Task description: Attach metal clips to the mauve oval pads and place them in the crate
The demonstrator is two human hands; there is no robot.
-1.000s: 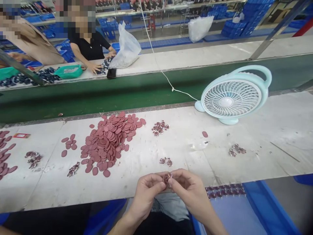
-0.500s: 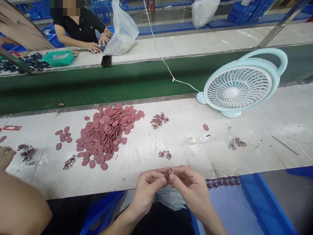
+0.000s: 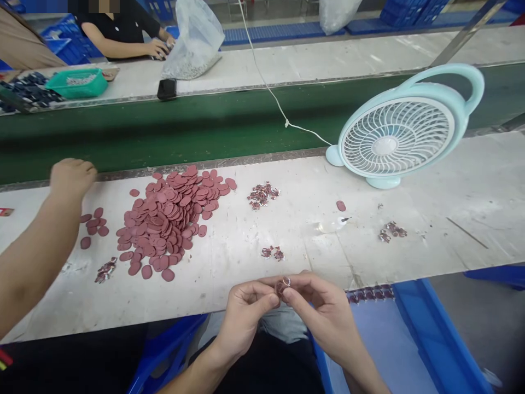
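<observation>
- Part [image 3: 281,288]: small, dark red, with a shiny rim; it sits between the fingertips of both hands, over the near edge of the table [image 3: 233,246], its top showing just above the thumb tips.
- Left hand [image 3: 245,314]: thumb and fingers pinch the part from its left side.
- Right hand [image 3: 322,312]: thumb and fingers pinch the part from its right side, the thumb tip just under the shiny rim.
- Scraps [image 3: 273,253]: a few, just beyond the fingers, towards the middle of the table; a larger heap [image 3: 263,195] lies nearer the far edge.
- Discs [image 3: 164,216]: a broad red pile left of the hands, reaching towards the far edge.
- Bottle [image 3: 328,226]: on its side, right of the scraps.
- Fan [image 3: 396,137]: at the far edge, to the right.
- Crate [image 3: 430,323]: below the near edge, beside the right forearm.
- Co-worker's hand [image 3: 74,176]: by the far edge, left of the discs.
</observation>
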